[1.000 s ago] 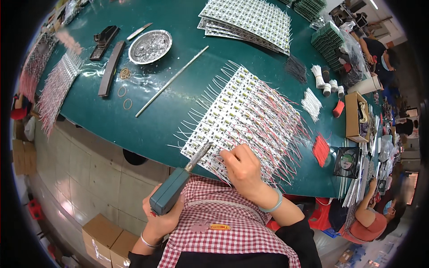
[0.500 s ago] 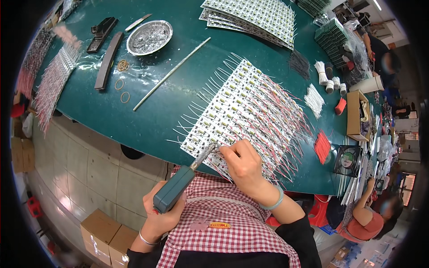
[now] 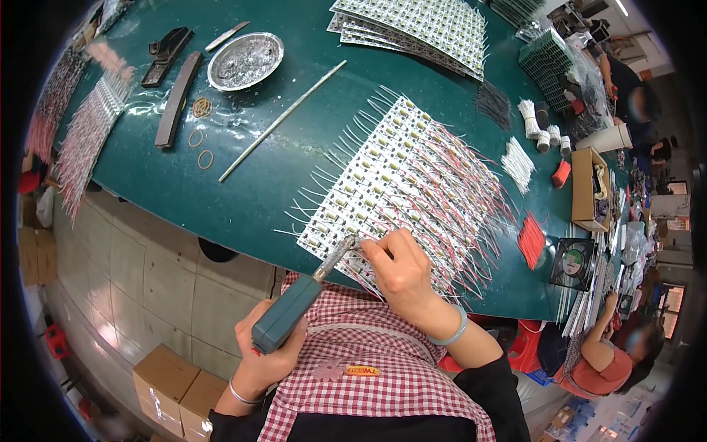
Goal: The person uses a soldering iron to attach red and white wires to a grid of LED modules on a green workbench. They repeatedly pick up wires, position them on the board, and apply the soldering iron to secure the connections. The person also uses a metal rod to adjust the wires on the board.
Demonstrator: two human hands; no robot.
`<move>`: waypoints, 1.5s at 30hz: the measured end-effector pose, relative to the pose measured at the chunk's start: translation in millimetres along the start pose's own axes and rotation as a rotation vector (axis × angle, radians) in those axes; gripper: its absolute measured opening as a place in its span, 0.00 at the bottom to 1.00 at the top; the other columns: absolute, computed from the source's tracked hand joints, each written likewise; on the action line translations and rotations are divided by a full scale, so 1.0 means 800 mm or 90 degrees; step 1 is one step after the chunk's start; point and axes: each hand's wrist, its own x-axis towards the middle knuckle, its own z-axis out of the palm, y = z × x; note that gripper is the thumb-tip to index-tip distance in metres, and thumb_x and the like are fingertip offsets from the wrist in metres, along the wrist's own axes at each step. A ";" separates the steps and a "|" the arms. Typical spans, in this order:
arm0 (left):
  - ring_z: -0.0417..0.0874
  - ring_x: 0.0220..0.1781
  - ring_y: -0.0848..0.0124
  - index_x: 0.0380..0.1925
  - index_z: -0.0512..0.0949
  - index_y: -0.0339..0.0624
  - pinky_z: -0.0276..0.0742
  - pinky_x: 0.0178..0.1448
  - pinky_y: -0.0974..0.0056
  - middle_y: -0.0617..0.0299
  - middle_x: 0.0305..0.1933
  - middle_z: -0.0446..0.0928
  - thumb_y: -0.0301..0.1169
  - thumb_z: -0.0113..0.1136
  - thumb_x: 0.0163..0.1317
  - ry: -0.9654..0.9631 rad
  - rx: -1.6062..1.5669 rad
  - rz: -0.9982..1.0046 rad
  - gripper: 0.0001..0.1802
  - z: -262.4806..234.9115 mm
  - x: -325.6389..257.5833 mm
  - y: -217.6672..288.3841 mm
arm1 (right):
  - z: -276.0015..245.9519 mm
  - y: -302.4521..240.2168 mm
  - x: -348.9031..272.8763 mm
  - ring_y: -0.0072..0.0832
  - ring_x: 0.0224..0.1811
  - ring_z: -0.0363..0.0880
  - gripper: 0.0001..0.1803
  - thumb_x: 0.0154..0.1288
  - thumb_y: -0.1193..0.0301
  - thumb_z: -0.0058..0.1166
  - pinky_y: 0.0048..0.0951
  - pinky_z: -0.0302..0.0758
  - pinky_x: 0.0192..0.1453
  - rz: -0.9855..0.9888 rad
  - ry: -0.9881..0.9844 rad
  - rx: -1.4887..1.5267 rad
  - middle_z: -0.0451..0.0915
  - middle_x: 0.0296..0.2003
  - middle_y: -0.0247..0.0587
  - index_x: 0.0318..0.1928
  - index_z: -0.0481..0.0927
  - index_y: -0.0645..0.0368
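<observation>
Resting on the near edge of the dark green table (image 3: 243,177) is a white panel of small circuit boards with red and white wire leads (image 3: 412,191) fanning off both sides; this is the piece being worked, and I see it directly in front of the person. The left hand (image 3: 265,353) is clamped around a teal-handled soldering iron (image 3: 291,309), its metal tip touching the panel's near corner. The right hand (image 3: 398,272) is pinched shut on a thin wire at that same spot, so the hands nearly meet. To do this joint well, I judge the wire should stay steady against the pad while the tip touches only briefly. Farther off lie a round foil dish of solder scraps (image 3: 245,60), a long thin rod (image 3: 283,121), and stacked panels (image 3: 420,26).
</observation>
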 end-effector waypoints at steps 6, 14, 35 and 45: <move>0.80 0.26 0.73 0.32 0.81 0.30 0.74 0.30 0.68 0.57 0.29 0.79 0.19 0.68 0.49 0.023 -0.023 0.004 0.09 -0.004 0.003 0.009 | -0.004 0.000 -0.003 0.33 0.31 0.72 0.11 0.51 0.79 0.56 0.31 0.71 0.31 0.009 0.003 0.001 0.70 0.29 0.38 0.38 0.80 0.61; 0.82 0.36 0.72 0.39 0.79 0.31 0.78 0.41 0.64 0.58 0.35 0.82 0.26 0.73 0.52 0.020 -0.144 -0.113 0.16 0.000 -0.007 -0.008 | -0.004 0.000 -0.001 0.33 0.32 0.72 0.09 0.52 0.78 0.55 0.31 0.72 0.33 -0.007 0.032 -0.003 0.69 0.28 0.38 0.36 0.79 0.61; 0.82 0.34 0.75 0.37 0.82 0.30 0.78 0.40 0.68 0.60 0.34 0.84 0.21 0.71 0.53 0.135 -0.233 -0.186 0.11 -0.009 -0.028 -0.002 | -0.039 -0.061 0.010 0.35 0.27 0.72 0.11 0.51 0.83 0.64 0.35 0.67 0.27 0.012 0.114 0.091 0.70 0.24 0.38 0.36 0.82 0.61; 0.81 0.30 0.74 0.34 0.82 0.30 0.76 0.34 0.69 0.57 0.33 0.82 0.19 0.70 0.50 0.097 -0.068 -0.023 0.11 -0.017 -0.039 -0.017 | 0.020 -0.038 -0.012 0.33 0.27 0.70 0.11 0.53 0.81 0.61 0.33 0.67 0.28 0.090 0.130 0.052 0.66 0.24 0.37 0.38 0.82 0.58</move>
